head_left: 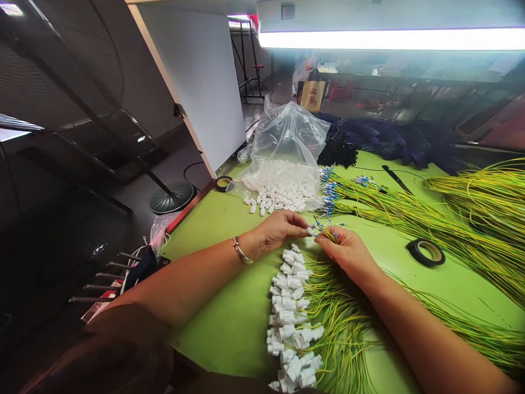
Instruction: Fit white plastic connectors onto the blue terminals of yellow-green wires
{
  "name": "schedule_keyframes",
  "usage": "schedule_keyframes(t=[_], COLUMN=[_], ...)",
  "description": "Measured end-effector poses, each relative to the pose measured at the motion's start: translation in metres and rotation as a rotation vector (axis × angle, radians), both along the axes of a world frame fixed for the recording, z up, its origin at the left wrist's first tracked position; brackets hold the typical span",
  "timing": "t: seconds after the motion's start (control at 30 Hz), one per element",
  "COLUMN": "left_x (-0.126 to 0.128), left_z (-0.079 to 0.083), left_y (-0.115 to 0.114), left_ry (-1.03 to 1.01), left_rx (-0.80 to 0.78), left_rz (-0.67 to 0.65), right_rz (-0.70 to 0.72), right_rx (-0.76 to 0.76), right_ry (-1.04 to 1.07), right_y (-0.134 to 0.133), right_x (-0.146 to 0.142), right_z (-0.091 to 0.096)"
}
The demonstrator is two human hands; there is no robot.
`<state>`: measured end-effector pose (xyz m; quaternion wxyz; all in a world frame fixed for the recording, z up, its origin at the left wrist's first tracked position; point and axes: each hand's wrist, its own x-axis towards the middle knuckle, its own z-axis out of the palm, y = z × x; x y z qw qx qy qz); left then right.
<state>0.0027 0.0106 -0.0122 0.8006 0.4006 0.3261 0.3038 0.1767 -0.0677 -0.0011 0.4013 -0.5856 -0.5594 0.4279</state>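
Left hand pinches a connector; right hand, just beside it, pinches wires. Apparent step: wire insertion. Next move likely calls for straight alignment. Wired connectors lie below left hand.

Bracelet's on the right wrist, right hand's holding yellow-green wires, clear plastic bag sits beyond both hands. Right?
Wrong wrist: the head view shows the bracelet on the wrist of the left hand. The rest stands: the right hand holds yellow-green wires, and the clear plastic bag sits beyond both hands.
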Motion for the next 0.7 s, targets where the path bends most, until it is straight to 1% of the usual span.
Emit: schedule_keyframes(t=[0.13, 0.23, 0.33, 0.4, 0.5, 0.6, 0.7], left_x=[0.0023, 0.004, 0.0045, 0.0042, 0.0038, 0.0036, 0.0038], left_z=[0.0034, 0.0035, 0.003, 0.0029, 0.0026, 0.0017, 0.001], left_y=[-0.0045, -0.0078, -0.0091, -0.0085, -0.0066, -0.0053, -0.0057], left_ry=[-0.008, 0.013, 0.03, 0.029, 0.022, 0.017, 0.025], left_rx=[-0.051, -0.01, 0.023, 0.005, -0.024, -0.028, -0.024], left_rz=[0.028, 0.046, 0.061, 0.06, 0.048, 0.031, 0.023], right_rz=[-0.031, -0.04, -0.047, -0.047, -0.049, -0.09, -0.121], right_rx=[0.077, 0.121, 0.118, 0.081, -0.008, -0.097, -0.118], right_ry=[-0.114, -0.2, -0.241, -0.188, -0.049, 0.061, 0.103], right_y=[-0.0004, 0.0005, 0.0021, 0.0029, 0.0029, 0.002, 0.001], right_x=[-0.0032, -0.0048, -0.0037, -0.0019, 0.0005, 0.0012, 0.0003], right_z=[0.0, 0.0001, -0.0003, -0.0008, -0.0008, 0.0006, 0.0012])
